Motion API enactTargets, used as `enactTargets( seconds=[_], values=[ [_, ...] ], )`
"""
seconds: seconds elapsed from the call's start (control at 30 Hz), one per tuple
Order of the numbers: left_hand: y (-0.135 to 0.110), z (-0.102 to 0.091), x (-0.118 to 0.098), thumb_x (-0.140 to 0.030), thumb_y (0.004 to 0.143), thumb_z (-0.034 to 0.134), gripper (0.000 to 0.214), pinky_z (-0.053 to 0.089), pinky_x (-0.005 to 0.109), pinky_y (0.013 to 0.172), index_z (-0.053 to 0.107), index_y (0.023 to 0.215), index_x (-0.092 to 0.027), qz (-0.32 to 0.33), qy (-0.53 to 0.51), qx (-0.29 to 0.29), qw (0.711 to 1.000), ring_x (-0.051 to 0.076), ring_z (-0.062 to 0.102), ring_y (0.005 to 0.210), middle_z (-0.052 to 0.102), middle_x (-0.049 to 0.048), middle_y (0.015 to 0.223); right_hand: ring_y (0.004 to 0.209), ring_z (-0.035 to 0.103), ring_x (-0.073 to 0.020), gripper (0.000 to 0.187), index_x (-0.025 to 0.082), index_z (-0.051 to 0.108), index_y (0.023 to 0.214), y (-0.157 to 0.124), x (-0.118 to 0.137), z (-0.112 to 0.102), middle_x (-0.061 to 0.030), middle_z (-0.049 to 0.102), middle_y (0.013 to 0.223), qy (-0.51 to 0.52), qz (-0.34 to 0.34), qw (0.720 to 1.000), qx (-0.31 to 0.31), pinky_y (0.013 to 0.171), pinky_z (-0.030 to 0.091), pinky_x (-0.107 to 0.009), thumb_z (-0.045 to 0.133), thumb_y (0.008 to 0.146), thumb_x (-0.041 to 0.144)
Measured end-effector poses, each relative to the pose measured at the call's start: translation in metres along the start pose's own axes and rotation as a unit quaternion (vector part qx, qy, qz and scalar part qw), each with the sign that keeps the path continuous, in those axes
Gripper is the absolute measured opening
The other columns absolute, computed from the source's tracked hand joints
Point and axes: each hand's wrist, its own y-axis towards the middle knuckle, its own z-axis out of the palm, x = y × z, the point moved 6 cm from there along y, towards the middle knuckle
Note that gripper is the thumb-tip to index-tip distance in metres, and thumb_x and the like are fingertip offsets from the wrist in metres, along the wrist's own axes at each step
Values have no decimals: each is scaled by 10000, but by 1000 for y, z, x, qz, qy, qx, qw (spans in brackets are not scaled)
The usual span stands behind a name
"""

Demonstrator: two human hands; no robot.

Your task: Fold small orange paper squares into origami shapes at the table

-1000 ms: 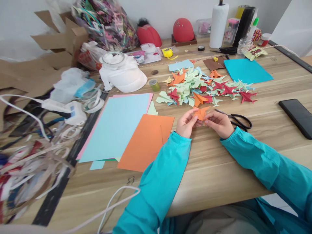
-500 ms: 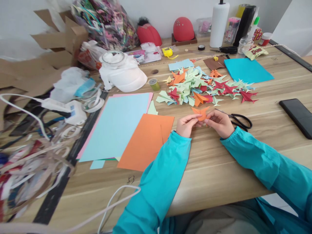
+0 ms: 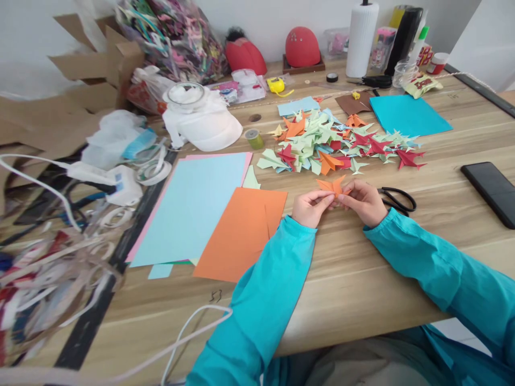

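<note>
A small folded orange paper piece (image 3: 332,185), with pointed ends like the planes in the pile, is pinched between both hands. My left hand (image 3: 309,208) grips its near left edge between thumb and fingers. On the other side my right hand (image 3: 365,202) pinches the near right edge, hiding part of the fold. Just beyond the hands lies a heap of folded paper planes (image 3: 317,140) in green, orange, red and blue. Scissors with black handles (image 3: 398,199) rest beside my right hand, their blades hidden behind it.
Orange sheet (image 3: 235,236) and light blue sheet (image 3: 193,209) lie left of my hands. A black phone (image 3: 491,193) is at the right. Turquoise paper (image 3: 410,115) sits beyond the pile. Ribbons, cables and a cardboard box (image 3: 92,75) crowd the left side.
Both hands hold nearly the same place. My left thumb has shifted slightly right toward the middle of the orange paper, closer to the right thumb.
</note>
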Motion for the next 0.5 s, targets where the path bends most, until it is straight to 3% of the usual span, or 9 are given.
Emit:
enactTargets(
  seconds=[0.33,0.5],
  values=[
    [1,0,3,-300,551,735,243,508,277,537,670,692,-112,-1,19,5,1000,132,598,519,648,38,563,475,520,-92,291,158,523,667,1,2,1,18,552,550,-2,8,1000,17,463,429,-243,702,630,384],
    [0,3,3,-308,567,727,253,502,265,522,659,708,-109,-3,21,26,999,125,592,502,644,32,551,474,547,-108,303,159,514,646,0,-2,-2,10,567,518,2,20,1000,-5,464,438,-250,713,617,385]
  ],
)
